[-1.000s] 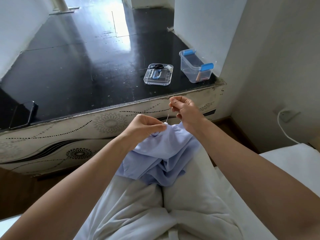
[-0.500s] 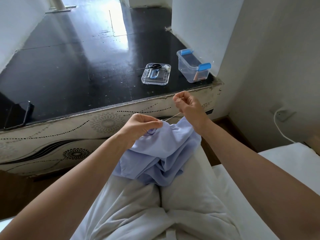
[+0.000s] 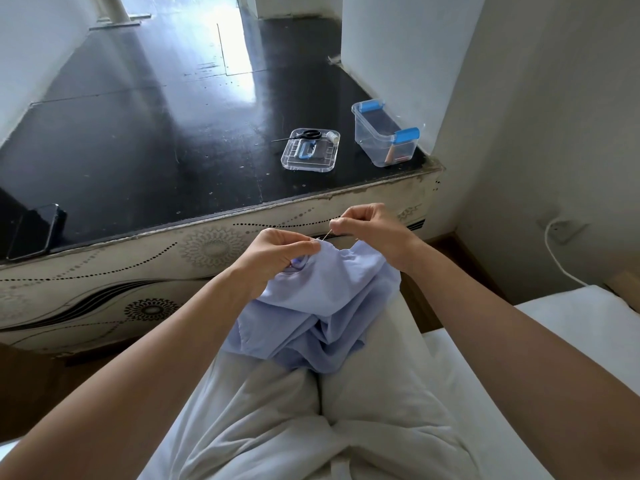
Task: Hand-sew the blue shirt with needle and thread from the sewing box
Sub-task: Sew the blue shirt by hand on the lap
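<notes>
Right hand (image 3: 369, 228): one second ago pinching just above left hand (image 3: 285, 252), thread (image 3: 325, 234) near upright. Half second ago pulled up and away from left hand, thread stretched slantwise. Now dropped back, pinch just beside left hand. Thread span from blue shirt (image 3: 322, 306) to right hand shorter, only small slanted bit showing.

- shirt (image 3: 311, 306) on the lap, before the counter (image 3: 156, 133); left hand (image 3: 277, 251) at its top edge, right hand (image 3: 370, 226) just right; thread (image 3: 325, 235) between them
- on the counter: lid (image 3: 310, 157) left of the sewing box (image 3: 384, 136); scissors (image 3: 306, 134) and spool (image 3: 333, 136) on the lid's far edge
- phone (image 3: 33, 230) at the counter's near left edge
</notes>
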`<state>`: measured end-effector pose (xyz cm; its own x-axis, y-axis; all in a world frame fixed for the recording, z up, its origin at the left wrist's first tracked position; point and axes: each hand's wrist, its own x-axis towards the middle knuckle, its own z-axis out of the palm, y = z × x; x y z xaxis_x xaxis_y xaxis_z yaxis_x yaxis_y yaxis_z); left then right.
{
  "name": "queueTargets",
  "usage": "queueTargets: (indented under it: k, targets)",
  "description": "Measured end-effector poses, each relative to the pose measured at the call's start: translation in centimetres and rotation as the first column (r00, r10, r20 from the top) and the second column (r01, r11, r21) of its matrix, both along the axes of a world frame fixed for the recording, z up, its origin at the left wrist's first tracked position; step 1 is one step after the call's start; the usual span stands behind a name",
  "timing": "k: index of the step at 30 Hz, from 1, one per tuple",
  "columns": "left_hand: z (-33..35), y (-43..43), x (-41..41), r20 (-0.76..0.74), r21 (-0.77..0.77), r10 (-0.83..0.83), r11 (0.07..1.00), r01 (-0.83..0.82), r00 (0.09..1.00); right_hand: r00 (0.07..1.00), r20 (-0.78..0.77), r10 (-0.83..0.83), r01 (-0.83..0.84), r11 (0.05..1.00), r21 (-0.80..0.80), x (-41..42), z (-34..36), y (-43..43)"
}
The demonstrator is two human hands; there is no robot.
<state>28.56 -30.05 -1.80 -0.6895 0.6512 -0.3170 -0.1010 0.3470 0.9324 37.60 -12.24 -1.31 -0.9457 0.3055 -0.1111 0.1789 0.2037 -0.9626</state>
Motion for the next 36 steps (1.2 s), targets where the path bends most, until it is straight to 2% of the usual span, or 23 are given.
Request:
queueTargets:
  k: [4,15,29,36]
  targets:
    - [0.1,-0.3,-0.2,0.010,0.019,-0.035,0.999,0.035,0.999,0.995,-0.032,-0.091,0.087,0.991,-0.102,-0.1,-0.4,0.0]
    - [0.2,-0.3,-0.2,-0.014,0.020,-0.035,0.999,0.035,0.999,0.962,-0.006,-0.272,0.270,0.956,-0.113,-0.3,-0.9,0.2]
    - [0.0,-0.1,-0.1,-0.023,0.016,-0.018,1.000,0.018,1.000,0.908,0.010,-0.420,0.417,0.899,-0.132,-0.7,-1.4,0.7]
    - [0.0,-0.1,-0.1,-0.014,0.014,-0.026,1.000,0.026,1.000,0.898,0.009,-0.441,0.438,0.889,-0.136,-0.6,-1.5,0.7]
